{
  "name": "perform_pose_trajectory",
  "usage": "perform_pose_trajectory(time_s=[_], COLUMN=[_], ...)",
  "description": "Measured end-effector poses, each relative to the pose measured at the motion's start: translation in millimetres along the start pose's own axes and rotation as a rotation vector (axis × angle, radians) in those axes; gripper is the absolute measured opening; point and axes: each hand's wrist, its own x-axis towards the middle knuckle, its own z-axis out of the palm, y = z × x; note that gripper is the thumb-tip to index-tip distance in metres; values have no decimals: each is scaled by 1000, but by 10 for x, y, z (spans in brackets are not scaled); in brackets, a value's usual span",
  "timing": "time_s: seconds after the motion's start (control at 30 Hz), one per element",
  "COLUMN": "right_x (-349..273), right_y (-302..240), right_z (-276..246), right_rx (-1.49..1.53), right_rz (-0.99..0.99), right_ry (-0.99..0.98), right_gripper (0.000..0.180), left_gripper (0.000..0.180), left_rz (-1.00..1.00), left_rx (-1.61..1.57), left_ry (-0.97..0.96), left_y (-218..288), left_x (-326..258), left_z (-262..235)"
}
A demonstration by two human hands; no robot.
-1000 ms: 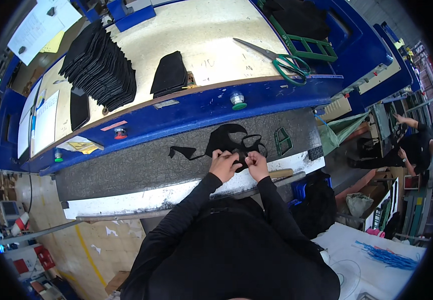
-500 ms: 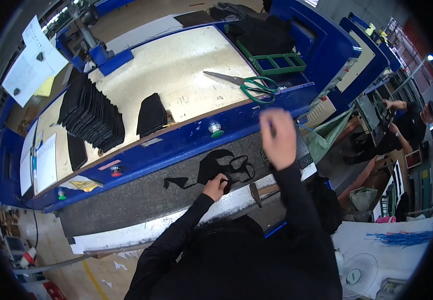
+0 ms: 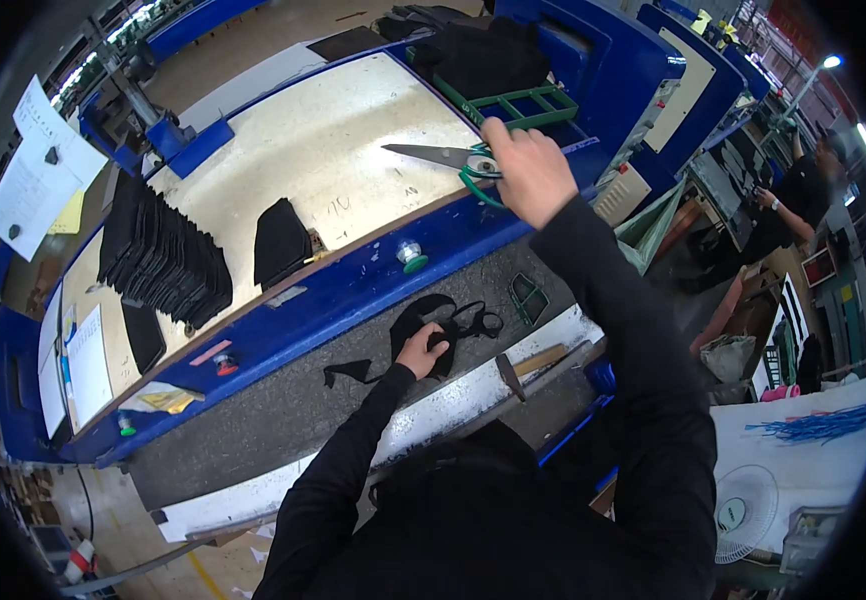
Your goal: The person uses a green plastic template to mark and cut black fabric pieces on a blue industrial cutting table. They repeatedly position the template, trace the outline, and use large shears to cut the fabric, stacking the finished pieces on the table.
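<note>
My right hand (image 3: 535, 178) is at the far right of the pale tabletop, its fingers closed over the green handles of a pair of scissors (image 3: 431, 153). The blades lie pointing left, and one handle loop is partly hidden by the hand. Lower down, my left hand (image 3: 419, 352) rests on the dark work surface (image 3: 283, 400) with thumb and fingers closed on black fabric (image 3: 406, 318). Thin loops and a narrow tail of black material spread out around that hand. Beside them, to the right, sits a small green-edged frame (image 3: 528, 298).
A tall stack of black pieces (image 3: 165, 255) and a smaller pile (image 3: 281, 242) stand on the tabletop (image 3: 323, 130). A hammer-like tool (image 3: 511, 377) lies near the front edge. Behind the scissors is a green rack (image 3: 528, 106). Another person (image 3: 803, 205) works at far right.
My right hand has moved up and forward from above the front edge onto the scissors' handles. The left hand stays on the black fabric. The whole view has shifted slightly.
</note>
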Motion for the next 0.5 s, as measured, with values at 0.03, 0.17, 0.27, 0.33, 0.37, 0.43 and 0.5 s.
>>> perform_pose_trajectory(time_s=[0.03, 0.17, 0.27, 0.33, 0.37, 0.43, 0.5], right_x=[-100, -1050, -2203, -2827, -3108, -3399, -3546], right_y=[-65, -440, -992, -1546, -1805, -2197, -2445], right_z=[-124, -417, 47, 352, 447, 579, 663], right_rx=[92, 730, 1598, 1707, 1755, 1821, 1792], right_rz=[29, 393, 614, 819, 994, 1302, 1483], right_ry=[63, 1, -40, -122, -185, -316, -412], right_gripper=[47, 48, 43, 41, 39, 35, 35], left_gripper=[40, 49, 43, 42, 39, 39, 40], left_rz=[61, 94, 88, 67, 72, 100, 145], left_rx=[-33, -185, -310, -440, -412, -417, -367], left_ry=[14, -158, -268, -183, -171, -137, -123], left_y=[-197, -379, -339, -463, -457, -529, -591], left_x=[4, 60, 104, 130, 131, 140, 153], left_z=[16, -29, -58, 1, -6, 9, -2])
